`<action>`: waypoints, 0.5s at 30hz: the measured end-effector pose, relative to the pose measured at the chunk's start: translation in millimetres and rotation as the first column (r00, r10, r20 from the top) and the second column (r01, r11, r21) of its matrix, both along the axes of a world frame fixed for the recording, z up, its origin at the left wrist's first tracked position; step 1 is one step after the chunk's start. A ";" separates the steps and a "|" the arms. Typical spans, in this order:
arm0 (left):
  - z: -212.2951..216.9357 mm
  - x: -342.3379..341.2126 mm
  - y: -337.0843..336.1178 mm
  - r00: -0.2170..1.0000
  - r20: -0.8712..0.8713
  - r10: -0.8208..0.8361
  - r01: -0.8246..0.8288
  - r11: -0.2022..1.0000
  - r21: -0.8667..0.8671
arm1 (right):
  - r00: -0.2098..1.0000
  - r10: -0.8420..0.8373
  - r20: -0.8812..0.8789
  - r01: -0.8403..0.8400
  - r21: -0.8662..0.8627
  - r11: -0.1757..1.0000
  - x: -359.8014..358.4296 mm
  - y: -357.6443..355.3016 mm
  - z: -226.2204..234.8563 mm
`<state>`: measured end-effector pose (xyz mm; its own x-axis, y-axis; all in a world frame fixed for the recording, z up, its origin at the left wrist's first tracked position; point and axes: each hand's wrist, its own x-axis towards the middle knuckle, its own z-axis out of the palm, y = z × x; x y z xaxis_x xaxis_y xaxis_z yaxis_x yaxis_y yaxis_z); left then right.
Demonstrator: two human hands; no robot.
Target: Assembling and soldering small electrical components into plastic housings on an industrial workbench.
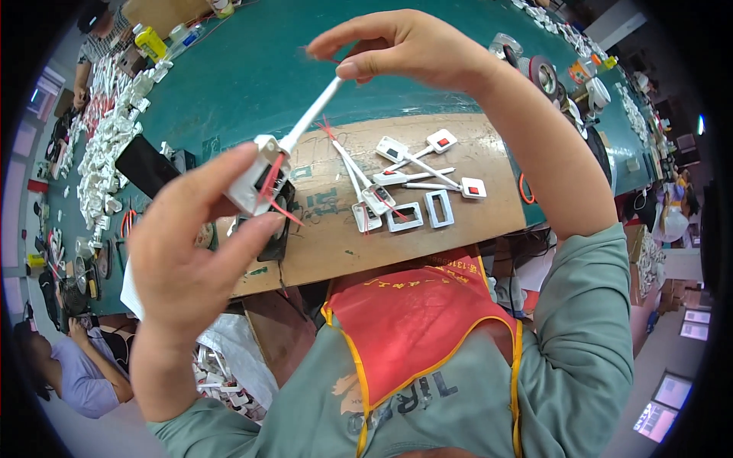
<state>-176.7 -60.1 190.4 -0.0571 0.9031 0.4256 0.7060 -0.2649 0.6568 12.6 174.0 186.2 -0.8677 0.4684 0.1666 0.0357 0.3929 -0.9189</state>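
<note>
Left hand [183, 244] grips white switch housing [256, 183] above board's left edge; right hand [405, 46] pinches white cable [309, 118] end. Judgement: keep housing steady, red wires [271, 183] untangled.

Left hand [191, 244] raised, grip closed thumb to fingers, right hand [405, 49] arched above, fingertips pinched, forearms lifted

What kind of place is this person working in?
Probably a small assembly workshop: a long green worktable, heaps of white plastic parts along it, and rolls of tape nearby.
</note>
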 end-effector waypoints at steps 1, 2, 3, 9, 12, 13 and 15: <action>-14.4 8.3 -2.7 0.999 0.033 0.038 -0.039 0.999 0.031 | 1.000 0.003 -0.009 -0.003 -0.006 1.000 5.6 -1.4 -4.8; -25.6 19.5 -3.6 0.993 0.094 0.071 -0.075 0.996 0.042 | 0.996 -0.093 -0.005 0.093 0.115 0.989 11.3 -2.8 -7.1; -34.8 29.0 -4.4 0.982 0.156 0.103 -0.112 0.992 0.051 | 0.982 -0.189 -0.011 0.186 0.234 0.954 17.2 -3.6 -10.7; -109.6 74.2 4.0 0.924 0.224 0.310 -0.333 0.940 0.071 | 0.869 -0.388 0.306 0.247 0.410 0.878 104.0 -6.7 -76.4; -160.7 80.3 7.2 0.852 0.344 0.396 -0.426 0.905 0.014 | 0.800 -0.396 0.451 0.130 0.514 0.848 129.7 -25.3 -113.4; -167.0 85.1 9.8 0.830 0.342 0.441 -0.459 0.888 -0.032 | 0.760 -0.404 0.510 0.106 0.515 0.850 135.2 -29.8 -121.7; -170.8 91.7 9.6 0.848 0.184 0.497 -0.491 0.867 -0.084 | 0.748 -0.403 0.527 0.120 0.491 0.863 142.4 -39.2 -131.6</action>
